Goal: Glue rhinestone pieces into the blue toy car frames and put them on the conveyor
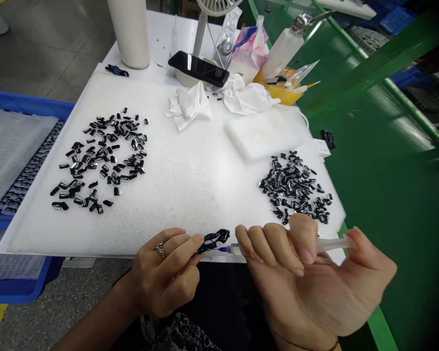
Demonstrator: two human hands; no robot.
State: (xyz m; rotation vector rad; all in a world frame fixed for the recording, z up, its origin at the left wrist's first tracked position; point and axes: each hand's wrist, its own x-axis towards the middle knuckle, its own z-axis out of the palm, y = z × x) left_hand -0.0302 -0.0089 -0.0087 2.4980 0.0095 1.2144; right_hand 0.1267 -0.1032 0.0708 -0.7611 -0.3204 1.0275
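Note:
Pinched in the fingers of my left hand is a small glossy black plastic part with openings in it, held at the table's front edge. My right hand is wrapped round a clear syringe, its thumb pressed on the plunger end. The syringe's purple needle tip points left, right at the lower edge of the black part; whether it touches, I cannot tell. Just beyond my right hand lies a dense pile of small black pieces. More black pieces are spread across the left of the white foam mat.
Behind stand a phone, a small fan, crumpled tissues, a white foam block and a yellow holder with a bottle. A white cylinder is back left. Blue trays flank the left; a green surface borders the right.

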